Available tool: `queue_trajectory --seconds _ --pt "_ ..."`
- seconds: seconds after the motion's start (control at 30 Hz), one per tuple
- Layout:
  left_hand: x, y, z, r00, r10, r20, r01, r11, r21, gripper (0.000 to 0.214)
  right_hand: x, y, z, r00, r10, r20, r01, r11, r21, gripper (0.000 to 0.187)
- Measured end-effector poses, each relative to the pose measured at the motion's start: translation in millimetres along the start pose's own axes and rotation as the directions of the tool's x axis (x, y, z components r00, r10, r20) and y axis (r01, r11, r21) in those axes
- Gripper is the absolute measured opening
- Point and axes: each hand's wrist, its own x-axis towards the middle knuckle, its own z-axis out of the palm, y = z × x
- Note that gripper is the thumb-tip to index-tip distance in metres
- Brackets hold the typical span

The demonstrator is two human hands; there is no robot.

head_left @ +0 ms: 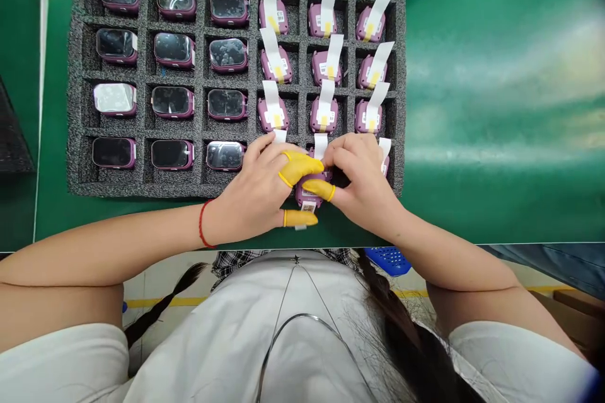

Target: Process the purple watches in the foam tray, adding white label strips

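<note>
Purple smartwatch (308, 195) lies gripped between the left hand (250, 192) and right hand (363, 184), both closed on it

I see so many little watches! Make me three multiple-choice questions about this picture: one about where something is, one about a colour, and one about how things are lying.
1. Where is the red string bracelet?
A. On the left wrist
B. On the right wrist
C. Around a watch

2. What colour are the finger cots?
A. Blue
B. Yellow
C. Black

3. How do the purple watches in the three right columns of the foam tray lie?
A. Screens up
B. Backs up, with white paper strips
C. Standing on edge

Answers:
1. A, the string circles the arm just behind the left hand.
2. B, yellow cots cover fingers on the left hand and the right hand.
3. B, no screens show there, only backs and strips.
</note>
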Motion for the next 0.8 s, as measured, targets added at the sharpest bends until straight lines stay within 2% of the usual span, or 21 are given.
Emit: queue_trajectory --seconds 0.1,0.2,0.33,0.43,0.53,0.63,0.7,0.73,0.77,0.8 --pt "0 -1 -9.7 0.980 0.049 0.193 -0.067 0.994 0.086 0.081 2 3 2 0.999 0.004 -0.036 -0.002 0.999 0.050 0.027" --pt "0 -2 -12.5 0.968 0.021 0.249 -0.057 0.989 0.136 0.082 2 5 2 0.998 0.006 -0.060 -0.002 0.997 0.073 0.022" --pt "4 0 -6.6 0.980 -0.085 0.179 0.065 0.991 0.118 0.062 2 6 3 0.997 0.003 -0.074 0.004 0.995 0.099 0.012" --pt "8 6 -4.8 0.982 -0.124 0.140 0.114 0.991 0.076 0.051 3 7 -1 0.987 0.011 -0.161 0.012 0.990 0.138 0.001" --pt "8 18 -7.5 0.978 -0.145 0.151 0.149 0.989 -0.016 0.037 3 8 -8 0.965 0.020 -0.262 0.023 0.986 0.164 0.006" --pt "14 26 -10.5 0.969 -0.147 0.200 0.181 0.969 -0.166 0.026 4 12 -15 0.950 0.049 -0.308 0.021 0.976 0.217 0.006" --pt "29 16 -15.9 0.962 -0.187 0.200 0.242 0.921 -0.305 0.024 6 15 -17 0.928 0.098 -0.358 0.003 0.962 0.272 0.007" --pt "41 6 -21.4 0.956 -0.246 0.163 0.289 0.890 -0.353 0.023 6 16 -18 0.916 0.125 -0.381 -0.007 0.955 0.298 0.008" --pt "55 -9 -29.0 0.941 -0.321 0.104 0.336 0.862 -0.380 0.024 7 17 -19 0.905 0.152 -0.397 -0.018 0.947 0.322 0.008" --pt "71 -28 -38.6 0.908 -0.418 -0.003 0.388 0.845 -0.368 0.022 7 17 -19 0.898 0.173 -0.405 -0.027 0.939 0.342 0.008"
